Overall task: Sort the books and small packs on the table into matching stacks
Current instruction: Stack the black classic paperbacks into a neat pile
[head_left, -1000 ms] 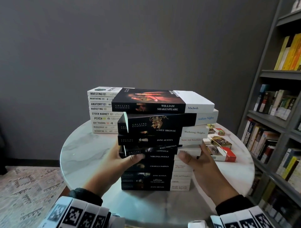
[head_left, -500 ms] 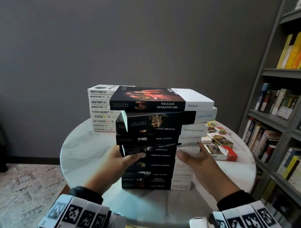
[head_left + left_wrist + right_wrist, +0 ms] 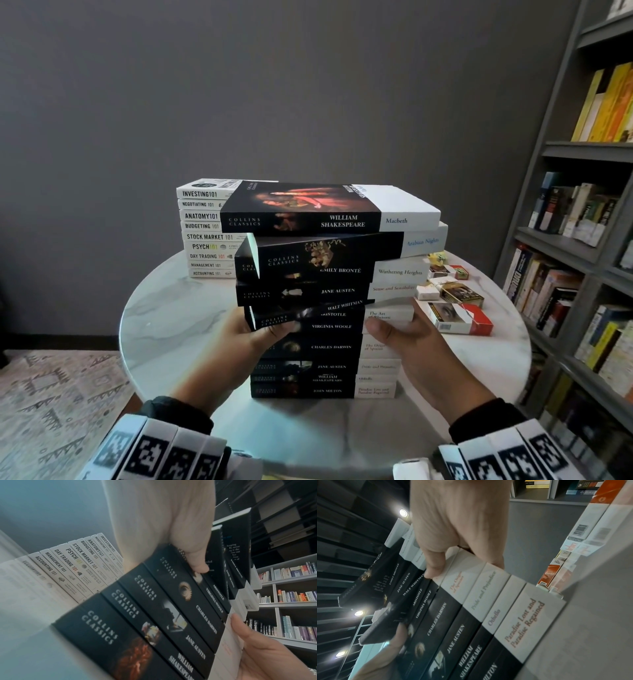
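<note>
A tall stack of black-and-white Collins Classics books (image 3: 330,346) stands mid-table. Its upper books, topped by Macbeth (image 3: 342,221), lie skewed and slightly tilted. My left hand (image 3: 255,334) grips the left end about halfway up, with the thumb (image 3: 197,563) on the spines near Walt Whitman and Virginia Woolf. At the white right end my right hand (image 3: 406,339) grips near the Aristotle book, thumb (image 3: 435,568) on the front. Behind on the left is a white "101" book stack (image 3: 205,236). Small packs (image 3: 459,318) lie to the right.
The round marble table (image 3: 171,318) has bare surface left of the stack and at its front edge. A grey bookshelf (image 3: 565,240) full of books stands close on the right. A patterned rug (image 3: 51,394) covers the floor at lower left.
Both hands stay on the two ends of the stack. The right thumb has edged slightly inward along the spines, and the upper books look a little more skewed.
</note>
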Action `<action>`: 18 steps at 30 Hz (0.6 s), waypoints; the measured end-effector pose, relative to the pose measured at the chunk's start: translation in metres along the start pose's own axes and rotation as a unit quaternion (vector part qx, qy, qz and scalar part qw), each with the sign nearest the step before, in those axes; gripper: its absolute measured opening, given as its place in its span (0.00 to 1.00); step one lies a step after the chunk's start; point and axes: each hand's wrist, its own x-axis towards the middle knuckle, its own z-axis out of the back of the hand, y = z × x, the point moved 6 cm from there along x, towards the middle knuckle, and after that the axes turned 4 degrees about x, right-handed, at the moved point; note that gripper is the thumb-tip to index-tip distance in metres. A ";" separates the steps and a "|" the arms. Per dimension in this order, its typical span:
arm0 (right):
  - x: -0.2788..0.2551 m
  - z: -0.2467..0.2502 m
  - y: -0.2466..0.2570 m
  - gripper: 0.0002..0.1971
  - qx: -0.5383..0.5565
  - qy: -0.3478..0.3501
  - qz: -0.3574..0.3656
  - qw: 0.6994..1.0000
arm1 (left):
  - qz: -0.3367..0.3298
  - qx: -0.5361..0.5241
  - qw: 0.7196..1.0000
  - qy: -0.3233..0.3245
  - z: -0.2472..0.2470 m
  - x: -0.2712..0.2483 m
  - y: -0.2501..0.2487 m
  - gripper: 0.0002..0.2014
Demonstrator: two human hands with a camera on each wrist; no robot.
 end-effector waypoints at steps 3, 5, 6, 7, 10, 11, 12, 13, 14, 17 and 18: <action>0.002 0.002 -0.002 0.50 0.006 -0.010 -0.008 1.000 | -0.002 0.009 1.000 0.000 0.000 0.000 0.000 0.11; 0.002 0.003 -0.002 0.50 0.001 -0.013 -0.006 1.000 | -0.005 0.008 1.000 0.002 -0.001 -0.001 -0.001 0.09; 0.002 0.003 -0.003 0.50 0.000 -0.014 -0.005 1.000 | -0.007 0.009 1.000 0.003 -0.002 -0.001 -0.002 0.08; 0.002 0.003 -0.003 0.50 0.000 -0.014 -0.006 1.000 | -0.007 0.007 1.000 0.002 -0.002 -0.002 -0.003 0.07; 0.001 0.002 -0.003 0.47 0.007 -0.009 -0.007 1.000 | -0.008 -0.003 1.000 0.004 -0.002 -0.002 -0.003 0.08; 0.001 0.002 -0.003 0.47 0.013 -0.009 -0.005 1.000 | -0.008 -0.001 1.000 0.003 -0.002 -0.002 -0.003 0.10; 0.000 0.002 -0.002 0.46 0.017 -0.009 0.000 1.000 | -0.011 0.002 1.000 0.002 -0.002 -0.002 -0.003 0.12; 0.000 0.001 -0.002 0.46 0.017 -0.007 0.003 1.000 | -0.012 0.007 1.000 0.003 -0.002 -0.002 -0.003 0.13; -0.001 0.001 -0.001 0.46 0.014 -0.005 0.006 1.000 | -0.016 0.010 1.000 0.005 -0.003 -0.002 -0.002 0.13; -0.001 0.002 -0.001 0.48 0.002 -0.009 0.014 1.000 | -0.025 0.001 1.000 0.005 -0.003 -0.003 -0.003 0.11; 0.000 0.003 -0.002 0.50 0.000 -0.010 0.016 1.000 | -0.023 0.000 1.000 0.008 -0.003 -0.003 -0.001 0.12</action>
